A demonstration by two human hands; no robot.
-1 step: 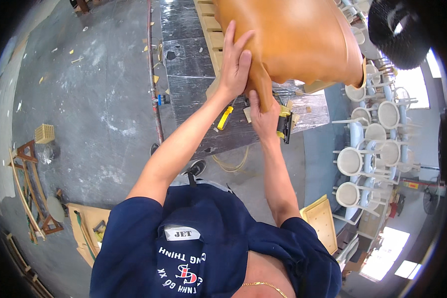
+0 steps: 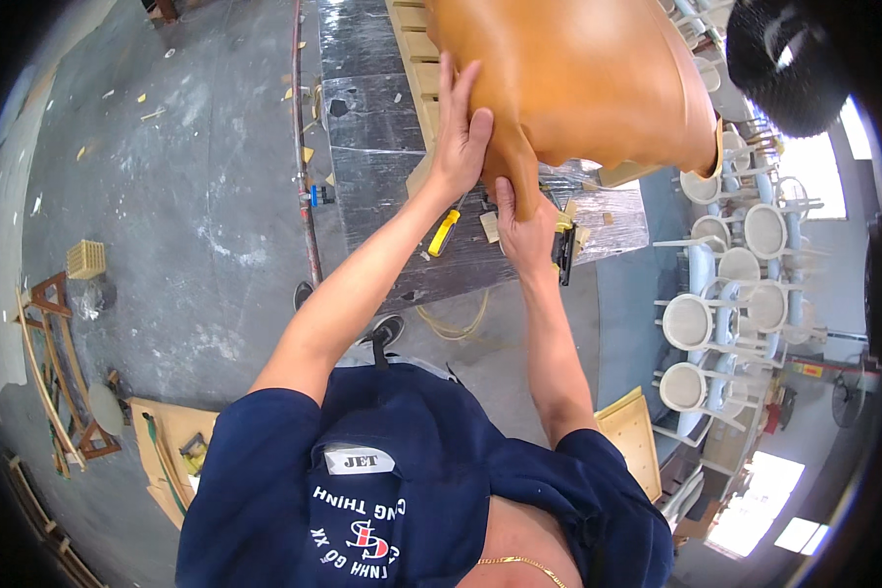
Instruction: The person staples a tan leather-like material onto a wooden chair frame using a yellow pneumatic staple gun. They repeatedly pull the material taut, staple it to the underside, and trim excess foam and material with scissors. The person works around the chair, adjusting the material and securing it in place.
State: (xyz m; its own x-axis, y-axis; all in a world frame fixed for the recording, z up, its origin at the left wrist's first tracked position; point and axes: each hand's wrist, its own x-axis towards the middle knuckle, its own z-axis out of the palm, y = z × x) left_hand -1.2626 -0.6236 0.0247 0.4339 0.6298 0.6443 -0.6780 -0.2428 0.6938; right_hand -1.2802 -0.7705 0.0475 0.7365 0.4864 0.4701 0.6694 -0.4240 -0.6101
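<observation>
A large sheet of tan leather (image 2: 598,83) is draped over a pale wooden frame (image 2: 418,59) on the dark, film-covered table (image 2: 363,118). Against the leather's left edge lies my left hand (image 2: 464,142), open, fingers stretched out and thumb apart. My right hand (image 2: 527,235) is closed around a narrow, folded flap at the leather's near corner. A yellow utility knife (image 2: 444,233) rests on the table, left of my right hand. Just right of that hand is a black tool (image 2: 566,253), partly hidden by it.
Several white chairs with round seats (image 2: 684,321) are stacked along the right. A dark, rounded mesh shape (image 2: 786,69) hangs at the upper right. A hose (image 2: 461,328) loops on the floor below the table. Wooden pieces (image 2: 59,367) and a beige crate (image 2: 86,260) stand at left.
My left hand has slid slightly left and down along the leather's edge. More of the black tool is now hidden beside my right hand, which keeps its grip on the flap.
</observation>
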